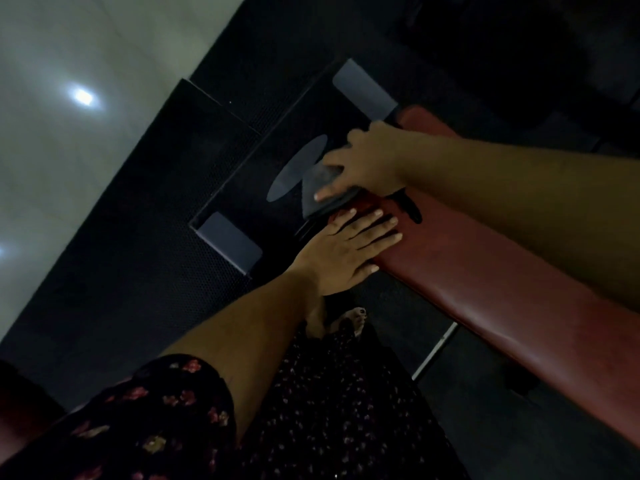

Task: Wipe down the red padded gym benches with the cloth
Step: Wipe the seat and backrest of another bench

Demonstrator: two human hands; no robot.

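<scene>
Under right hand (367, 161) fingers: dark grey folded cloth (320, 194), pressed flat with straight fingers at end of red padded vinyl bench (485, 289). Just beside, left hand (346, 251) rests on pad, fingers straight, holding nothing. Risk imo: cloth hangs past pad end, could slip off. Dim light, bench frame barely readable, far bench end cut off.

Bench (485, 282) runs from lower right up to centre frame, over the mat (145, 265). Cloth (322, 188) sits on the bench's far end under the right hand (367, 161); left hand (349, 251) lies flat on the bench's left edge just beside it. Foot (353, 322) on the floor left of the bench, below the left hand.
</scene>
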